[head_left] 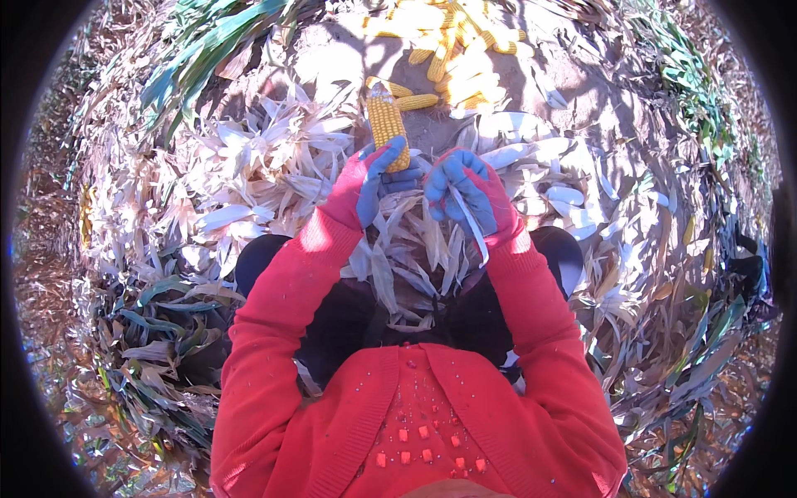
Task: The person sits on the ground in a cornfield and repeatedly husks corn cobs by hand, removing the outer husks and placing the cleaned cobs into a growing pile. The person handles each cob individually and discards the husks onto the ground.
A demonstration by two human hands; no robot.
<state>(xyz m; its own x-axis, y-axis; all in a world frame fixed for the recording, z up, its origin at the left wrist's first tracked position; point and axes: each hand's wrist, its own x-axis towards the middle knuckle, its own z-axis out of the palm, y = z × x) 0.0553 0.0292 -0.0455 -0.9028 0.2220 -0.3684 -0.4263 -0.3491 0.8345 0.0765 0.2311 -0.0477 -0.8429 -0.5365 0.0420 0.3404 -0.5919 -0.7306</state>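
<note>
A husked yellow corn cob (386, 124) stands tilted in my left hand (378, 184), its tip pointing away from me. The gloved fingers of that hand wrap round its lower end. Just to the right, my right hand (465, 189), gloved in blue and pink, is closed with the fingers pinched together. A pale, narrow strip of husk (471, 222) hangs from its grip. The two hands are apart, over a heap of dry husks (397, 257) between my knees.
Husked corn cobs (448, 50) lie in a sunlit pile on bare soil ahead. Loose dry husks (249, 178) spread to the left, and more husks (573, 195) to the right. Green corn leaves (207, 54) lie at the far left, with dark stalks and leaves (158, 324) at the near left.
</note>
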